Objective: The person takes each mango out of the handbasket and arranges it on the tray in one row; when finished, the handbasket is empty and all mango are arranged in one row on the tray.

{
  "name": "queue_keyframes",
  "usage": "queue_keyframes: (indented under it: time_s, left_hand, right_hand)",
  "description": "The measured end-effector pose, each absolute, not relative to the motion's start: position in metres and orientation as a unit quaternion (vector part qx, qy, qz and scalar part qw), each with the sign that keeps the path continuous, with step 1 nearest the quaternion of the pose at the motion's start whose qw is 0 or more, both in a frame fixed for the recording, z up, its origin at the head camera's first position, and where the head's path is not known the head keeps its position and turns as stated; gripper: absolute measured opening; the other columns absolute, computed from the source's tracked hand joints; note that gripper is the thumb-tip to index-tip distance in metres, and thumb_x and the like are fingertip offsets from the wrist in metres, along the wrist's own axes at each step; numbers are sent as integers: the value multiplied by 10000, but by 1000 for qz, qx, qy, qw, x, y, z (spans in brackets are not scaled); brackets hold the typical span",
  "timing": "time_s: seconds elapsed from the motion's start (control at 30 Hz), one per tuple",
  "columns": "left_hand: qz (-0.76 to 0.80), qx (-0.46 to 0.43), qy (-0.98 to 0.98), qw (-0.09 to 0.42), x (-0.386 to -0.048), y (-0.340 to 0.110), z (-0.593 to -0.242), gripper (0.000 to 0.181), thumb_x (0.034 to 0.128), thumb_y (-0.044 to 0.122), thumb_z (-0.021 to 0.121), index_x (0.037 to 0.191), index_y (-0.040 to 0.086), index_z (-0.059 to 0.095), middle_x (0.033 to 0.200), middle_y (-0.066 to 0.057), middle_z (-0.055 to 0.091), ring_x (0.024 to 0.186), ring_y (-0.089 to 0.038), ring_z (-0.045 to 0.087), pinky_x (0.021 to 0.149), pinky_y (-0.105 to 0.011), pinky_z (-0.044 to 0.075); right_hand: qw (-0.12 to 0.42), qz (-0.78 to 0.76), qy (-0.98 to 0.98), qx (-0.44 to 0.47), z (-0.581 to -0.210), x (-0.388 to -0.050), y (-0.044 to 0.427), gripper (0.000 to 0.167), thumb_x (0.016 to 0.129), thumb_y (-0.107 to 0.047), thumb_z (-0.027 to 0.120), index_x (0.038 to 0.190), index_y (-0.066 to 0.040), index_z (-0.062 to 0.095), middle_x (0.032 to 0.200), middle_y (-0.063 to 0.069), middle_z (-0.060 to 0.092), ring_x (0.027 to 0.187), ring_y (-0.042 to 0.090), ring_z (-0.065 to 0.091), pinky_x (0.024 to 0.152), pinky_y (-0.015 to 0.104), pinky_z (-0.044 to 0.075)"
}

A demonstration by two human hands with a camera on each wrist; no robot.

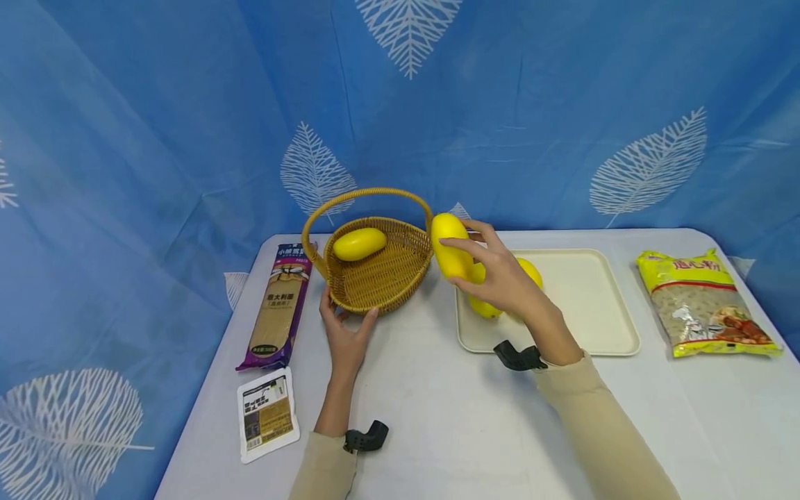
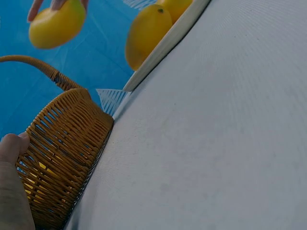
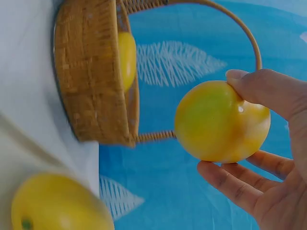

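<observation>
My right hand (image 1: 500, 274) holds a yellow mango (image 3: 220, 122) between thumb and fingers, raised above the tray's left end. Just left of it stands a wicker basket (image 1: 400, 274) with an arched handle. One mango (image 1: 360, 244) lies inside the basket near its back left. My left hand (image 1: 346, 337) grips the basket's front rim, its thumb (image 2: 21, 141) against the woven side in the left wrist view. More yellow mangoes (image 1: 484, 305) lie on the cream tray (image 1: 587, 298), partly hidden behind my right hand.
Left of the basket lies a purple pasta packet (image 1: 279, 305), with a small white sachet (image 1: 267, 414) in front of it. A yellow-topped food bag (image 1: 706, 305) lies at the table's right. Behind the white table (image 1: 437, 417) hangs a blue leaf-print cloth (image 1: 500, 118).
</observation>
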State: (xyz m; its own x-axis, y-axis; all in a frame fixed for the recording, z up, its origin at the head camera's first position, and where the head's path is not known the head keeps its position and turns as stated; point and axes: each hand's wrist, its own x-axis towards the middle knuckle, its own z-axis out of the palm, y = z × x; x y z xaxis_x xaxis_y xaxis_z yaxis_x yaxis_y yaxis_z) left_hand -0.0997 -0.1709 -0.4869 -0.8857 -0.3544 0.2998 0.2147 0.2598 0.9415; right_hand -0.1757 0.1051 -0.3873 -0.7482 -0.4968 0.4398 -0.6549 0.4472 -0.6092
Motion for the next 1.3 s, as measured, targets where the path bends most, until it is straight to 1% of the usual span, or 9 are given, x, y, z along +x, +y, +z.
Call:
queue_keyframes:
  time_s: [0.23,0.33,0.5,0.7,0.83,0.93,1.03,1.13,1.3]
  left_hand:
    - [-595,57,-766,236,-108,-179,-512,958,835,112,766,1550,106,129,1553,-177,236,1352,-346,339,1041,-423,365]
    - [-598,54,-763,238,-109,-181,-516,963,833,147,775,1553,130,135,1557,-156,239,1355,-327,340,1040,-390,366]
    - [-606,53,-757,240,-108,-180,-516,965,832,172,780,1555,148,141,1547,-167,251,1339,-325,349,1037,-431,362]
    - [-606,55,-758,235,-108,-180,-518,966,834,180,777,1555,165,134,1547,-161,245,1342,-310,344,1048,-442,354]
    - [-606,55,-758,234,-108,-181,-518,959,833,169,778,1552,170,142,1549,-151,247,1347,-301,344,1052,-441,355]
    - [-606,55,-758,235,-109,-180,-518,953,834,146,776,1550,158,146,1555,-146,244,1356,-310,338,1054,-452,352]
    - [-607,55,-757,235,-109,-180,-515,954,835,112,768,1551,131,138,1558,-165,232,1367,-347,324,1060,-488,340]
    - [-611,50,-755,232,-106,-177,-505,950,835,71,753,1545,60,122,1547,-229,217,1361,-413,308,1057,-544,325]
    - [-613,45,-757,223,-98,-171,-483,929,842,66,737,1522,-29,111,1523,-298,209,1344,-473,297,1051,-591,320]
  right_hand:
    - [127,379,-865,304,-390,-170,144,596,795,-76,802,1343,-139,575,1520,229,296,1250,417,469,948,572,480]
    - [132,372,-874,284,-395,-168,162,612,790,-42,798,1349,-140,569,1518,229,295,1231,428,474,923,580,482]
    - [135,356,-887,260,-401,-164,185,644,779,-4,795,1364,-133,558,1520,235,291,1205,432,480,835,532,501]
    - [126,335,-908,217,-408,-158,204,653,775,-11,800,1368,-141,561,1519,255,281,1203,462,473,806,554,517]
    - [118,324,-919,192,-413,-155,215,649,778,-30,804,1371,-140,563,1511,256,285,1176,436,501,746,520,525]
    - [112,323,-922,180,-418,-153,222,646,780,-30,800,1372,-132,562,1501,263,288,1161,425,522,753,528,525]
    - [97,323,-926,168,-421,-150,229,647,787,-28,791,1381,-117,549,1495,284,278,1165,453,516,775,560,519]
    - [80,316,-933,155,-426,-148,234,643,795,-32,783,1384,-110,537,1493,304,267,1176,481,499,782,580,512]
    - [75,314,-934,154,-433,-145,240,636,790,-26,786,1371,-90,538,1480,325,263,1165,497,496,766,559,506]
